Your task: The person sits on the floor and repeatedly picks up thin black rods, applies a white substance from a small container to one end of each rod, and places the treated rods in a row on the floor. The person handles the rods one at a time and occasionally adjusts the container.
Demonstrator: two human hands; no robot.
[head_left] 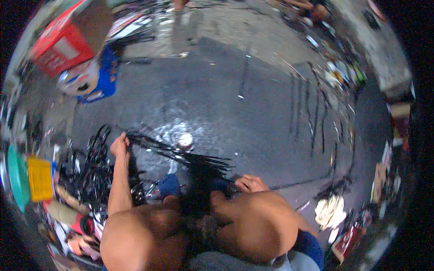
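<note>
A bundle of thin black strips [158, 148] slants over the dark floor in front of my knees, its loose ends fanned out toward the right. My left hand [120, 144] is closed around the bundle's far left end. Just right of the fanned ends is my right hand [252, 184], its fingers curled together beside my right knee; blur hides what they hold. A small round tin [185, 141] with a shiny top stands against the far side of the bundle. More tangled black strips [83, 174] are heaped left of my left forearm.
Long black strips [310, 113] lie apart on the floor at right. A red box [63, 43] and a blue carton [104, 74] stand far left. Nearer left is a yellow container [40, 178]. At right lies a cream crumpled bundle [330, 212]. Another person's arm [298, 4] shows far right.
</note>
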